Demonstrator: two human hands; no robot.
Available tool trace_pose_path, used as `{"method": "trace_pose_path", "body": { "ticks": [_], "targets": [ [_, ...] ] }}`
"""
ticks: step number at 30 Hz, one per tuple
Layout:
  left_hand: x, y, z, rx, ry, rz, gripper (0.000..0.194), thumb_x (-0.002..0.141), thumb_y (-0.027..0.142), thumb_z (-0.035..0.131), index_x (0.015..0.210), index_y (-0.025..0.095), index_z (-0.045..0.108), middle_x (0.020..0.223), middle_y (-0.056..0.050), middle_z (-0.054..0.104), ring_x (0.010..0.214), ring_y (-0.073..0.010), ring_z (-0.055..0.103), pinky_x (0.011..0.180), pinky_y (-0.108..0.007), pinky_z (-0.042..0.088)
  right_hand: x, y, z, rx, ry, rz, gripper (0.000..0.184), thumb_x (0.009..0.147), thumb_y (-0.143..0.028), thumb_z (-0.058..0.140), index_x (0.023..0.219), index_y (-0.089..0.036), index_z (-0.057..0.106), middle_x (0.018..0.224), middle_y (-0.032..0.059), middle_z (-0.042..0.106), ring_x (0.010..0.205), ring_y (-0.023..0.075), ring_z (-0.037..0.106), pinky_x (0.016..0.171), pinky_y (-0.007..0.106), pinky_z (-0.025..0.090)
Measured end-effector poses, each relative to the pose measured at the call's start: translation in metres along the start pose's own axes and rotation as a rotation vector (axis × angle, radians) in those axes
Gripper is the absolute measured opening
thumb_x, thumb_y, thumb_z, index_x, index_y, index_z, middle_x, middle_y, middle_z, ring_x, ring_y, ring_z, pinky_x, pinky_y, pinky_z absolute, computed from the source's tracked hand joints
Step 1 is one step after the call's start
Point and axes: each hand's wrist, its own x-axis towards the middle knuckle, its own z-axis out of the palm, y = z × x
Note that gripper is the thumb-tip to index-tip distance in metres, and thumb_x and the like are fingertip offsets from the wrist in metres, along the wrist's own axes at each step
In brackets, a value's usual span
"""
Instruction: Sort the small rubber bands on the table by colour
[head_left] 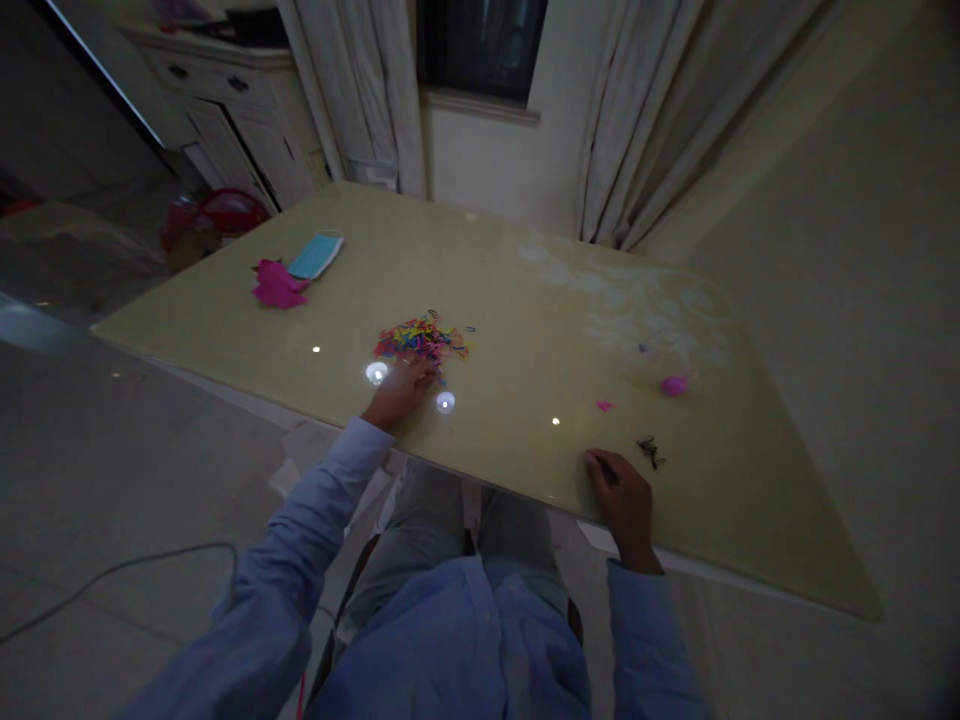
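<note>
A heap of small, bright loops that look like coloured paper clips [417, 335] lies on the table in red, yellow, blue, green and pink. My left hand [405, 388] rests at the heap's near edge, its fingers reaching in among the loops, partly apart and loosely bent. Near the table's front edge, my right hand [622, 492] is curled, thumb against forefinger; whatever may be inside is hidden. Just beyond its knuckles sits a little cluster of black loops [651, 452]. A tiny pink scrap [604, 406] lies farther forward.
On the pale yellow glossy table [495, 280] lie a blue face mask [316, 256] and a crumpled magenta piece [279, 285] at the far left. A small pink-purple thing [673, 385], with something clear around it, is at right. Curtains [645, 110] hang behind.
</note>
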Motion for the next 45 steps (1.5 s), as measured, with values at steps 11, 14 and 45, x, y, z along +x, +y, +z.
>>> {"method": "trace_pose_path", "body": {
  "ticks": [11,14,45],
  "targets": [
    [-0.003,0.014,-0.006,0.234,-0.107,-0.105,0.028,0.094,0.032,0.048,0.103,0.022,0.073,0.112,-0.009,0.065,0.097,-0.0224,0.061,0.083,-0.033,0.05,-0.001,0.001,0.001,0.005,0.008,-0.04,0.037,0.091,-0.047,0.05,0.087,-0.017,0.071,0.086,0.0088,0.073,0.073,0.0196,0.066,0.07,0.031,0.05],
    [-0.003,0.02,-0.006,0.278,-0.1,-0.13,0.029,0.095,0.032,0.046,0.099,0.022,0.072,0.111,-0.01,0.065,0.095,-0.0226,0.062,0.081,-0.033,0.049,-0.001,0.001,0.0,0.013,0.006,-0.037,0.036,0.091,-0.047,0.051,0.088,-0.017,0.071,0.086,0.0087,0.073,0.074,0.0198,0.067,0.07,0.03,0.05],
    [0.016,0.187,0.044,-1.055,-0.092,-0.372,0.035,0.077,0.05,0.068,0.081,0.015,0.064,0.062,0.003,0.049,0.052,-0.0067,0.039,0.048,-0.021,0.031,-0.004,-0.007,0.001,0.046,-0.013,-0.027,0.031,0.094,-0.039,0.048,0.09,-0.018,0.07,0.088,0.0091,0.072,0.079,0.0201,0.066,0.075,0.032,0.05]
  ]
}}
